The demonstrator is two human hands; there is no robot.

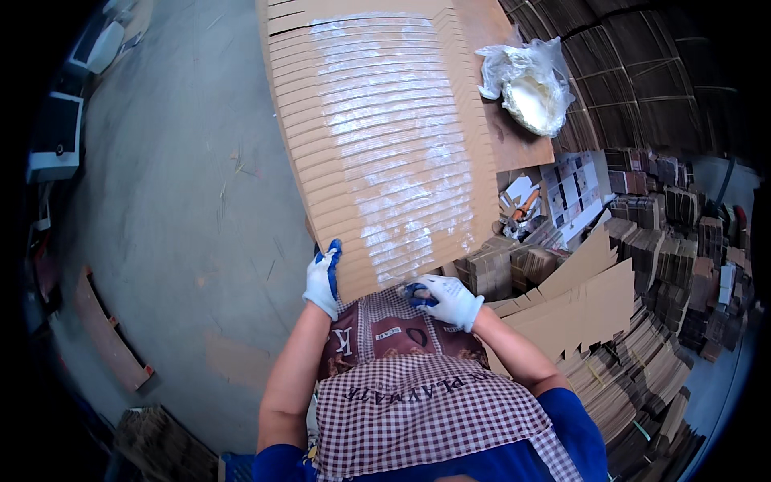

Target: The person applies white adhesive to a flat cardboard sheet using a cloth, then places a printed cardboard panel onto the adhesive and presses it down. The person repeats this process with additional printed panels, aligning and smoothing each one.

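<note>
A long row of overlapping cardboard sheets stretches away from me, each sheet showing a narrow strip with notched ends. White paste is smeared unevenly down their middle. At the near left corner, my left hand, in a white glove with blue coating, grips the sheets' edge; some of its fingers are hidden. Close to the near edge, in front of my apron, my right hand wears the same kind of glove. Its fingers are curled, and what they hold, if anything, cannot be made out.
A plastic-lined bowl of white paste stands on the brown tabletop at right. Nearer are loose cut cardboard pieces and bundled cardboard stacks. Tied dark bundles rise behind. A board lies on the floor at left.
</note>
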